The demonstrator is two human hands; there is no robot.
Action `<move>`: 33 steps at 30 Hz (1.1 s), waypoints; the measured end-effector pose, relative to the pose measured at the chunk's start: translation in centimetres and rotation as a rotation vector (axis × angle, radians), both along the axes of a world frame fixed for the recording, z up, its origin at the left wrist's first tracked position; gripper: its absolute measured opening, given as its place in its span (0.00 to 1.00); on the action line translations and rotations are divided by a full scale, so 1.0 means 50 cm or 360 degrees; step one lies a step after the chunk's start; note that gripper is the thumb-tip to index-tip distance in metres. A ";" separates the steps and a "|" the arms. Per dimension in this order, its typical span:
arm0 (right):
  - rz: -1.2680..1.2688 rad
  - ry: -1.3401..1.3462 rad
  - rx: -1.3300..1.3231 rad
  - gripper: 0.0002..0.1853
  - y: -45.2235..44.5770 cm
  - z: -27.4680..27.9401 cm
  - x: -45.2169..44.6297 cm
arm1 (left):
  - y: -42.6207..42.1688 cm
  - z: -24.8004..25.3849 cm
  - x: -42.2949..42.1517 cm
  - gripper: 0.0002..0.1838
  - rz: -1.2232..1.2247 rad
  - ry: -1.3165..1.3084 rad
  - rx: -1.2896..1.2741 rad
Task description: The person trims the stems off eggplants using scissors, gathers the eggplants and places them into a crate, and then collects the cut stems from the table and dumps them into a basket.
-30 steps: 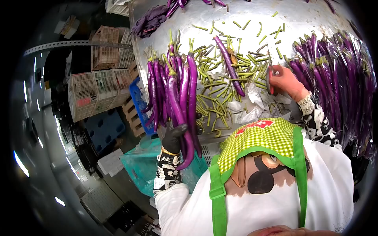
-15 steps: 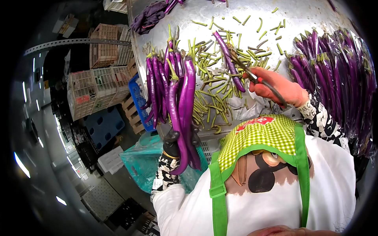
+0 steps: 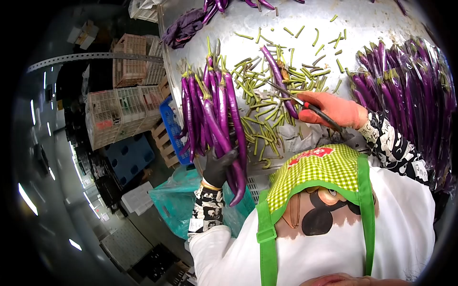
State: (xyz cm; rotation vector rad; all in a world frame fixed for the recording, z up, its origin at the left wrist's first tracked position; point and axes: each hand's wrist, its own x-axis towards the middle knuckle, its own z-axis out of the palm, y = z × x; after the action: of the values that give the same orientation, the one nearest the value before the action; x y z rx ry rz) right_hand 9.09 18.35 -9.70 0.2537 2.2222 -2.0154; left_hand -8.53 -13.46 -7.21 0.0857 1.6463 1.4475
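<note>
My left hand, in a black glove, is closed around the lower ends of long purple eggplants, which point away from me over the table's left edge. More eggplants lie close beside them on the left. My right hand, in an orange glove, grips a pair of scissors by the handles. The blades point left, across a single eggplant lying on the cut stems. Green cut stems are scattered between my two hands.
Bagged eggplants are stacked at the right of the metal table. A dark purple cloth lies at the far left corner. Below the left edge are a blue basket, a teal plastic-lined container and stacked crates.
My left hand has moved up and away from me with the held eggplants, which now sit beside the others. My right hand and the scissors have dropped slightly toward me.
</note>
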 end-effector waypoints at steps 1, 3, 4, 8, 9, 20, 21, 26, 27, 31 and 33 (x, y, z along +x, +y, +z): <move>0.0017 -0.0015 -0.0010 0.34 -0.001 0.005 -0.001 | 0.010 0.002 0.001 0.22 0.0073 0.0043 0.0013; 0.0030 -0.0045 -0.0065 0.35 -0.002 0.016 -0.008 | -0.026 -0.034 -0.035 0.27 -0.0099 0.0213 -0.0162; 0.0054 -0.0072 -0.0129 0.37 -0.001 0.028 -0.013 | -0.028 -0.037 -0.040 0.29 -0.0123 0.0381 -0.0264; 0.0141 -0.0075 -0.0071 0.32 0.006 0.026 -0.033 | -0.017 0.000 -0.045 0.30 -0.0254 0.0526 -0.0403; 0.0153 -0.0070 -0.0028 0.31 0.005 0.025 -0.040 | -0.025 -0.003 -0.047 0.30 -0.0306 0.0610 -0.0379; 0.0194 0.0031 0.0047 0.23 -0.003 -0.012 -0.081 | -0.010 0.036 -0.015 0.23 -0.0723 0.0657 -0.0453; 0.0182 0.0018 0.0058 0.22 -0.008 -0.015 -0.070 | -0.017 0.032 -0.019 0.23 -0.0714 0.0646 -0.0465; 0.0076 -0.0031 0.0305 0.16 -0.026 -0.054 -0.023 | -0.008 0.041 -0.022 0.23 -0.0820 0.0909 -0.0470; 0.0111 -0.0127 0.0347 0.15 -0.027 -0.044 -0.019 | -0.008 0.038 -0.025 0.23 -0.0834 0.0949 -0.0487; 0.0177 -0.0196 0.0322 0.17 -0.038 -0.016 -0.005 | -0.006 0.040 -0.026 0.25 -0.0848 0.1143 -0.0563; 0.0262 -0.0024 0.0253 0.18 -0.038 -0.032 -0.006 | -0.006 0.036 -0.023 0.26 -0.0820 0.1134 -0.0560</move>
State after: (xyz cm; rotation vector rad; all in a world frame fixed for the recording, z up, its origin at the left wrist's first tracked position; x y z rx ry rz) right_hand 8.79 16.45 -11.29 0.0975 2.3137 -1.7520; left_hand -9.70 -13.75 -5.42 0.8394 2.2033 0.7439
